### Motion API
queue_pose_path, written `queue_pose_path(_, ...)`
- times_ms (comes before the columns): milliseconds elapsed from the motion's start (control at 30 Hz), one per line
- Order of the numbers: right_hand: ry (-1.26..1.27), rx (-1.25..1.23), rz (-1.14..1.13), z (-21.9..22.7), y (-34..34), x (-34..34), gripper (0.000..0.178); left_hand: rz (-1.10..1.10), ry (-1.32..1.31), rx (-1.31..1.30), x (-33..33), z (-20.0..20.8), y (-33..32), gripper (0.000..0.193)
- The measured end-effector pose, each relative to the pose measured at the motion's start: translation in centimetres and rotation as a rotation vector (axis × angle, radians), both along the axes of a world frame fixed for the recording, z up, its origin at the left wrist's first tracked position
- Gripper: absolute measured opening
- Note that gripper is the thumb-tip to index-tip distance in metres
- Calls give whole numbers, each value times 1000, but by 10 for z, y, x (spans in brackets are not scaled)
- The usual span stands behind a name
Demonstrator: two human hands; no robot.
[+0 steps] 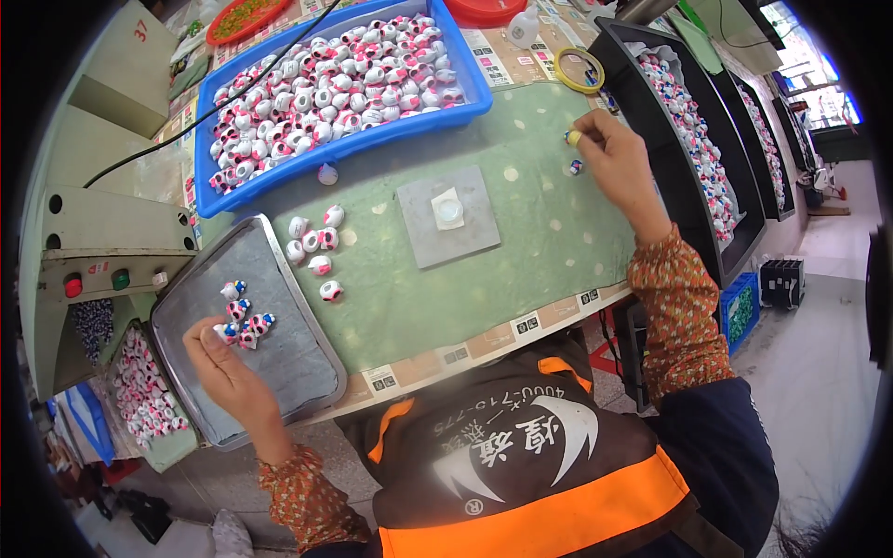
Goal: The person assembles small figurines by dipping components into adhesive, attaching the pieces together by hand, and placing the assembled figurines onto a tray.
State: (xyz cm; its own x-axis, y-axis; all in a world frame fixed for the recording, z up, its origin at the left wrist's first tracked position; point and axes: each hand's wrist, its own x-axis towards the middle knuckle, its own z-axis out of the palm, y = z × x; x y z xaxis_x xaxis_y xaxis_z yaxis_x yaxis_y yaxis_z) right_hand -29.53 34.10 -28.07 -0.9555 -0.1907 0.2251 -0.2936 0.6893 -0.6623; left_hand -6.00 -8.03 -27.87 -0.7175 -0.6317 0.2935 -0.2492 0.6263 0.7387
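My left hand (pixel 228 372) is over the grey metal tray (pixel 307 372), its fingers closed around a small white, blue and pink figurine (pixel 226 330) at the fingertips. Several similar figurines (pixel 239 308) lie just beyond it in the tray. At the right of the green mat, my right hand (pixel 614 163) makes a pinch, with yellow on one fingertip. A tiny blue bit shows there; its kind is too small to make out. Just below that pinch lies a small blue piece (pixel 576 166). Several white and pink figurine parts (pixel 321 265) rest on the mat beside the tray.
A blue bin (pixel 484 98) full of white and pink parts stands at the back left. A grey plate (pixel 428 237) with a round clear disc (pixel 450 211) lies mid-mat. Beyond my right hand are a yellow tape roll (pixel 558 67) and a black tray (pixel 735 265) of figurines.
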Motion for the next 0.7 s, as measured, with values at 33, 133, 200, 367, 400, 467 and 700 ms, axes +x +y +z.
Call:
queue_pose_path(33,21,108,-79,-4,7,-7,16,0,-2,-1,2,-3,-9,37)
queue_pose_path(133,-48,233,-116,0,1,-17,25,47,-234,-368,16,-17,-29,29)
queue_pose_path(200,-68,317,-115,4,-2,-19,28,10,-221,-444,16,-28,-32,27)
queue_pose_path(367,-136,440,-58,12,-2,-21,28,-42,-136,-604,-2,-8,-5,20)
queue_pose_path(400,-143,490,-20,13,-2,-22,24,-86,-105,-579,-5,-2,2,18)
queue_pose_path(467,-56,570,14,8,-1,-21,23,-185,-160,-519,-14,7,16,16)
queue_pose_path(700,-75,241,238,24,-33,19,22,-415,-346,-617,-53,17,57,21)
